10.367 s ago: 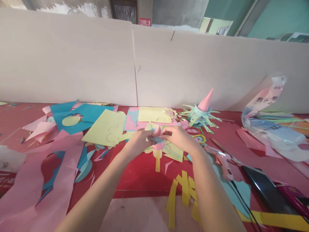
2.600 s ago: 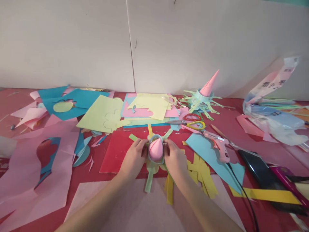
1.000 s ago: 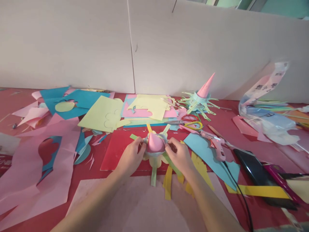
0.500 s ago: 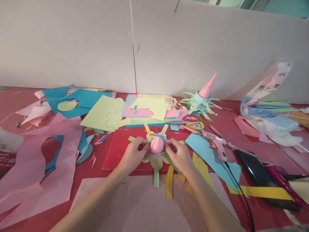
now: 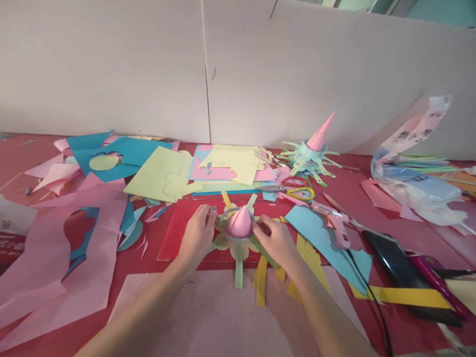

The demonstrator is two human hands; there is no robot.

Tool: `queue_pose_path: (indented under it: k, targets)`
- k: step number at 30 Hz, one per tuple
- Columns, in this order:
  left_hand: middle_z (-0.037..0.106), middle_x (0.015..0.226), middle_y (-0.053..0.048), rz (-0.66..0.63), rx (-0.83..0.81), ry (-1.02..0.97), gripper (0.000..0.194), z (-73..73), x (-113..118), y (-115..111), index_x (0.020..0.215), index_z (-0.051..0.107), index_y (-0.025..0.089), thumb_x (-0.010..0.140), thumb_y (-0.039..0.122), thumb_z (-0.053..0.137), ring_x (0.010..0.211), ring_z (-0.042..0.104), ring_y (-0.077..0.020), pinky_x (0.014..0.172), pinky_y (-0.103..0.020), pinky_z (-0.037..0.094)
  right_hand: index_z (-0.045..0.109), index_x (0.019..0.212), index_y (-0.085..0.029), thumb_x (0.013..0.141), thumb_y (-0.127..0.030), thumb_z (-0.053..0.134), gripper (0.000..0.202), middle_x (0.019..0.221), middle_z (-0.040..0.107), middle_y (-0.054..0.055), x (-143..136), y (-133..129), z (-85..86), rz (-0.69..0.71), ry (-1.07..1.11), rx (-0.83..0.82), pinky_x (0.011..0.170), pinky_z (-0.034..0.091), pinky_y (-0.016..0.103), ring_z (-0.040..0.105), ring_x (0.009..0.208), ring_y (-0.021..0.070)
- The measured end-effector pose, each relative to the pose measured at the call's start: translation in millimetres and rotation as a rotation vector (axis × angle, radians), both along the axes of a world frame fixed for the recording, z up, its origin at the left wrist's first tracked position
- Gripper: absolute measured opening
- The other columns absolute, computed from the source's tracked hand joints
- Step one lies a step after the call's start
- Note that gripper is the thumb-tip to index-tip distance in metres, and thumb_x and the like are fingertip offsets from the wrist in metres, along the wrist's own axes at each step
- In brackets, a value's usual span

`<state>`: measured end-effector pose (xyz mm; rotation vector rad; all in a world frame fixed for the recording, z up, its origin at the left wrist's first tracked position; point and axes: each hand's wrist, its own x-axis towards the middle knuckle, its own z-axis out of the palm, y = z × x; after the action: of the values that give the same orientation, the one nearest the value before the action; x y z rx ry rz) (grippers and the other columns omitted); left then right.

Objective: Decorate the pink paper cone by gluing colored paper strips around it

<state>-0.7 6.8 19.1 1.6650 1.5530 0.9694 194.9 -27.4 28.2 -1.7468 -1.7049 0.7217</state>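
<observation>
A paper craft lies in front of me: a pink paper cone [image 5: 240, 222] tilted inside a pale blue-grey paper ring [image 5: 226, 214], with pale yellow scalloped petals and green and yellow strips spreading out beneath. My right hand [image 5: 274, 237] pinches the ring's right edge beside the cone. Just left of the ring is my left hand [image 5: 199, 229], its fingers curled together near the craft's left strips; what they grip is hidden. One green paper strip [image 5: 238, 271] points toward me. The craft rests over a red board [image 5: 174, 233].
A finished-looking cone craft [image 5: 315, 141] stands at the back right. Scissors [image 5: 297, 188], a pink glue gun [image 5: 337, 225] with its cord, and a black phone [image 5: 394, 267] lie to the right. Pink paper scraps [image 5: 92, 277] cover the left; yellow strips [image 5: 312, 263] lie near my right arm.
My left hand has come off the ring and shifted left, over the left green strip. The cone has moved slightly left and sits higher. My right hand stays at the ring's right edge.
</observation>
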Motion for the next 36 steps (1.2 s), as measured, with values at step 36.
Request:
queue_pose_path:
  k: [36]
  targets:
    - [0.055, 0.065, 0.003, 0.033, 0.072, 0.12, 0.024, 4.9, -4, 4, 0.074, 0.047, 0.021, 0.089, 0.039, 0.041, 0.059, 0.05, -0.013, 0.056, -0.023, 0.037, 0.053, 0.064, -0.023, 0.08, -0.041, 0.048, 0.024, 0.06, 0.061, -0.002, 2, 0, 0.1, 0.019, -0.13, -0.05, 0.05, 0.031, 0.023, 0.054, 0.056, 0.0132]
